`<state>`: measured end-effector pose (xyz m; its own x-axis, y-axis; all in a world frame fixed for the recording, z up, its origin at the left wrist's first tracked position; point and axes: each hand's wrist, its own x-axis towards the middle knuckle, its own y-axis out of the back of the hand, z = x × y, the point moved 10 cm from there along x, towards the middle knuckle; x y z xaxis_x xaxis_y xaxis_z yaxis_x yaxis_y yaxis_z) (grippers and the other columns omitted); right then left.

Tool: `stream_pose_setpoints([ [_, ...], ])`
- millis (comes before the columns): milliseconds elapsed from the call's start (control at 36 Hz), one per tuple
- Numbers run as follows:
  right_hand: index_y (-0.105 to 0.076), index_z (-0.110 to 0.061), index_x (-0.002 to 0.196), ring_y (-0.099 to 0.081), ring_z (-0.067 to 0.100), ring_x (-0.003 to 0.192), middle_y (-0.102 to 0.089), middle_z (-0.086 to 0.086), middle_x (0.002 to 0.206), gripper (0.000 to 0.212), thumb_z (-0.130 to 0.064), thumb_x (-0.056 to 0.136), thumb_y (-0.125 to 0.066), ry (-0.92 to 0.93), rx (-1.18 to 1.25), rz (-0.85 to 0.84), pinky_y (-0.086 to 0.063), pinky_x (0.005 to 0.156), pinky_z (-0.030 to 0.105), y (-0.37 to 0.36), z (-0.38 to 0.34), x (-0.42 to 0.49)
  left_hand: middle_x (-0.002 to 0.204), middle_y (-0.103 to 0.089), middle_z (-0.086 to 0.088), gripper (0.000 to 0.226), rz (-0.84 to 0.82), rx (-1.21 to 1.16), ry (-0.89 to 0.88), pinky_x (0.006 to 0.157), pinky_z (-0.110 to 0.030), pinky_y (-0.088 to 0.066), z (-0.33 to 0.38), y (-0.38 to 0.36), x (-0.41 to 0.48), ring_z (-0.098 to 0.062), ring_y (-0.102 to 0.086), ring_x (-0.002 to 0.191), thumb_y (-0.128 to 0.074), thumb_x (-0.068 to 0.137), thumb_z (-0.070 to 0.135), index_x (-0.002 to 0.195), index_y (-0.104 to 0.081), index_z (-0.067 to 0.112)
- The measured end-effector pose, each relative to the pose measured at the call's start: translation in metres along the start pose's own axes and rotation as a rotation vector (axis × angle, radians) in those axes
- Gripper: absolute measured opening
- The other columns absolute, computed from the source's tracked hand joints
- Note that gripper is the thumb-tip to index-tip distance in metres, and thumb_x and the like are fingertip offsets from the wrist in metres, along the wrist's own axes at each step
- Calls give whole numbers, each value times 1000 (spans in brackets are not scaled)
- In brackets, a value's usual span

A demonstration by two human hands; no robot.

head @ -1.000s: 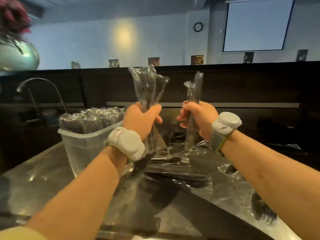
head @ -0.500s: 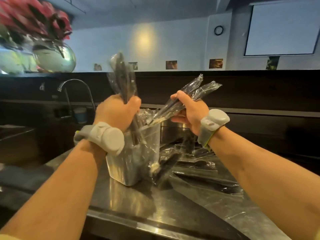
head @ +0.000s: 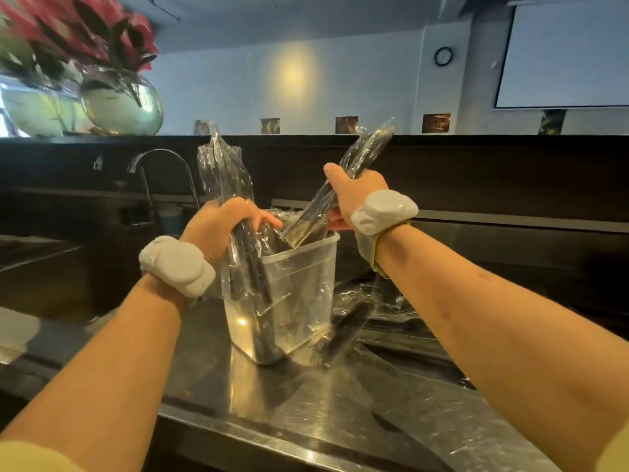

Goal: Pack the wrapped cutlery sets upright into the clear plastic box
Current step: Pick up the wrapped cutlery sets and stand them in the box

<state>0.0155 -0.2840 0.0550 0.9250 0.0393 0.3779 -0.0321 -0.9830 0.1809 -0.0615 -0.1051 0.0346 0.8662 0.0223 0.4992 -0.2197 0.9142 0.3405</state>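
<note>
Left hand (head: 218, 226) grips wrapped bundle (head: 224, 168) before clear box (head: 306, 284); right hand (head: 354, 195) grips tilted set (head: 367, 148); faucet (head: 160, 158) behind.

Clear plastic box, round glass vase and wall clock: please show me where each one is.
clear plastic box (head: 306, 287): head view, its wall below the rim.
round glass vase (head: 122, 105): head view, middle of its belly.
wall clock (head: 443, 56): head view, centre of its face.

We see black cutlery (head: 250, 274) in clear wrap, a clear plastic box (head: 306, 267) and a steel-grey table (head: 323, 403). Our wristbands (head: 177, 265) are white; the flowers (head: 78, 32) are red.
</note>
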Motion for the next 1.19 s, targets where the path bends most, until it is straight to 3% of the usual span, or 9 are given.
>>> stream_pose_setpoints([
  [111, -53, -18, 75, -64, 20, 61, -62, 7, 70, 27, -40, 91, -54, 19, 101, -25, -60, 70, 45, -2, -10, -5, 86, -68, -19, 25, -38, -170, 88, 93, -40, -50, -10, 5, 9, -43, -56, 114, -54, 76, 25, 54, -55, 13],
  [278, -50, -17, 75, -64, 20, 58, -62, 7, 69, 28, -40, 92, -54, 20, 80, -2, -60, 68, 43, 7, -4, -8, 104, -64, -31, 26, -61, -278, 86, 103, -48, -42, -12, 0, 13, -37, -58, 113, -43, 73, 27, 55, -53, 11],
  [417, -52, -16, 73, -71, 32, 74, -71, 17, 88, 31, -40, 91, -55, 45, 104, 61, -60, 66, 46, 14, -3, -6, 120, -66, 1, 26, -80, -46, -9, 106, -52, -35, 5, -15, 2, -20, -58, 106, -47, 62, 47, 52, -67, 35],
  [528, -55, -17, 71, -69, 33, 73, -70, 15, 80, 34, -44, 90, -55, 131, 4, 102, -58, 71, 52, 14, -14, -3, 108, -71, 7, 34, -54, 12, -26, 108, -44, -34, -1, -9, 7, -16, -60, 105, -41, 76, 36, 50, -61, 26],
  [639, -56, -21, 70, -65, 23, 66, -64, 3, 71, 30, -44, 89, -57, 187, -9, 85, -59, 69, 46, 4, -19, -3, 91, -73, -5, 26, -54, -75, -23, 106, -40, -35, -8, -2, 12, -23, -63, 107, -49, 64, 43, 53, -58, 21],
  [750, -55, -23, 77, -62, 15, 64, -60, 0, 72, 22, -39, 92, -56, 256, 69, -43, -56, 51, 21, -13, -29, -9, 72, -57, -12, 26, -46, -222, -17, 105, -48, -39, -13, -4, 14, -33, -54, 84, -53, 68, 36, 60, -53, 11],
  [917, -62, -6, 90, -68, 26, 76, -64, 16, 83, 34, -39, 91, -56, 295, 145, -105, -60, 63, 33, -21, -32, -12, 62, -50, -7, 27, -5, -311, 10, 94, -53, -38, -21, -1, 20, -24, -47, 67, -44, 77, 29, 59, -50, 11],
  [1028, -60, -16, 89, -68, 19, 76, -66, 4, 83, 25, -41, 92, -54, 264, 158, -84, -59, 61, 25, -9, -27, -5, 60, -47, -8, 25, 0, -363, 19, 92, -46, -38, -18, -3, 18, -24, -44, 66, -48, 73, 29, 60, -46, 7],
  [1194, -57, -21, 80, -60, 20, 67, -59, 10, 77, 22, -39, 92, -54, 377, -2, -118, -55, 60, 25, -8, -37, -6, 55, -47, -5, 25, 42, -375, -7, 89, -40, -43, -17, 0, 19, -21, -46, 62, -52, 67, 34, 50, -52, 16],
])
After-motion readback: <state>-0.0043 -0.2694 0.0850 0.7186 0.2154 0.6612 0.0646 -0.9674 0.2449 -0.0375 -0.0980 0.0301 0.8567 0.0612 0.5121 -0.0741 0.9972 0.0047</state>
